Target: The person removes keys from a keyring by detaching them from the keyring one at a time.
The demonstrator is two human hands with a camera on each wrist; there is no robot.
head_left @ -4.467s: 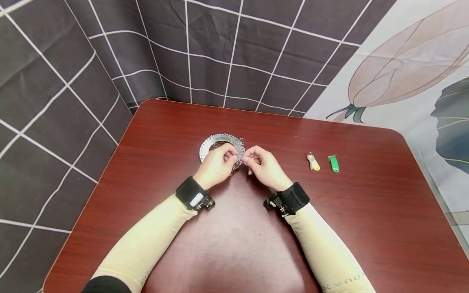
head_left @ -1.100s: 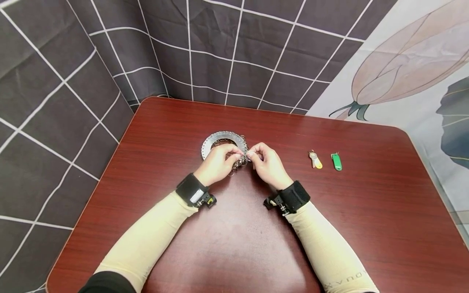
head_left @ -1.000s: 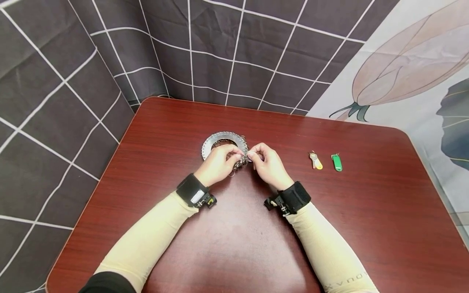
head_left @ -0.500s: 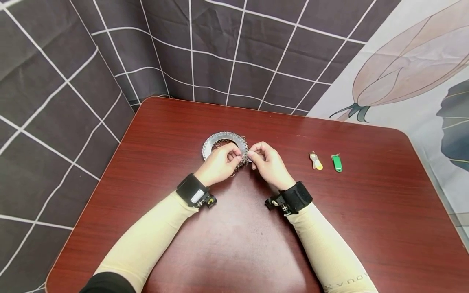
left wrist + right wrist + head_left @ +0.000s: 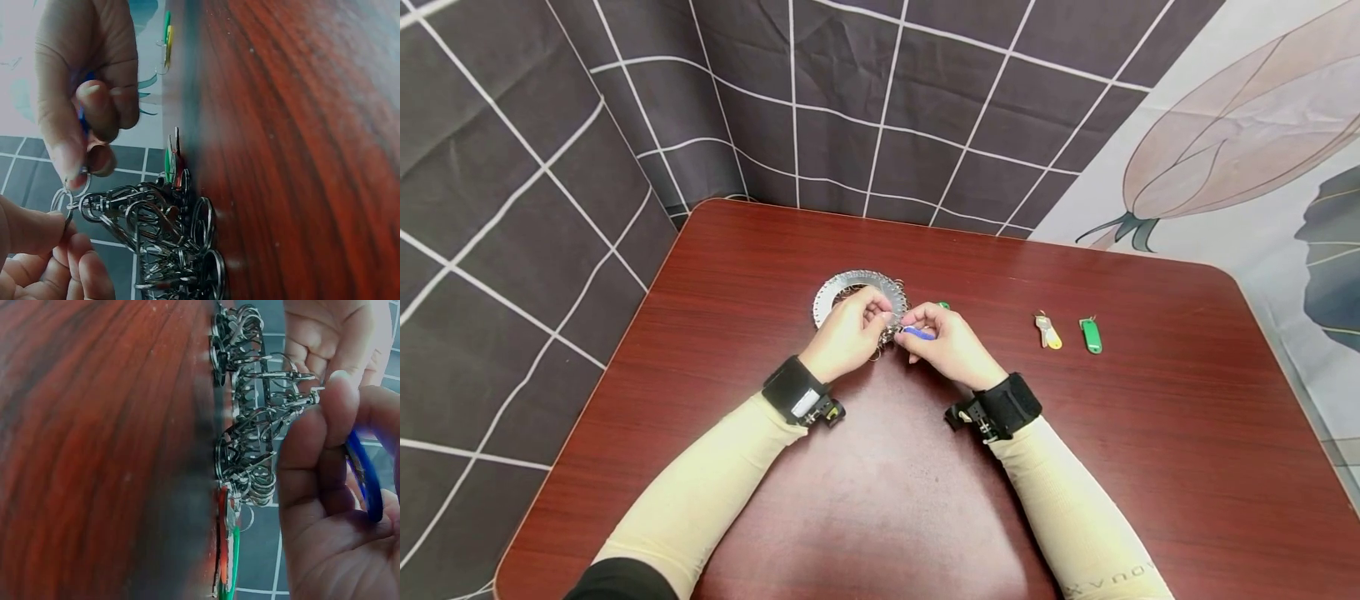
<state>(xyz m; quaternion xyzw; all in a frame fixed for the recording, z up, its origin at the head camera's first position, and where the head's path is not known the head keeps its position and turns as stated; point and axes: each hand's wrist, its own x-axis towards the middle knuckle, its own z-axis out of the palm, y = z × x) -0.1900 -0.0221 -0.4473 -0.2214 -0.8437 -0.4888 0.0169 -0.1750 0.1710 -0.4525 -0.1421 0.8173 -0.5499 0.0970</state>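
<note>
Roughly crosswise, blue tag (image 5: 919, 332) clamped in right fingers (image 5: 100, 111), metal ring (image 5: 69, 211) in left fingers (image 5: 91, 274).

The left hand (image 5: 847, 332) and right hand (image 5: 953, 343) face each other, fingertips just beside fingertips. On each, the thumb is set against curled fingers in a pinch. Behind the fingers, the left forearm (image 5: 703, 492) and right forearm (image 5: 1067, 500) diverge toward the body.

Soft, pale glare on the tabletop (image 5: 887, 475)

Passage over tabletop (image 5: 887, 467) between forearms (image 5: 703, 492), metal rings (image 5: 175, 240) crowding fingers (image 5: 100, 112).
</note>
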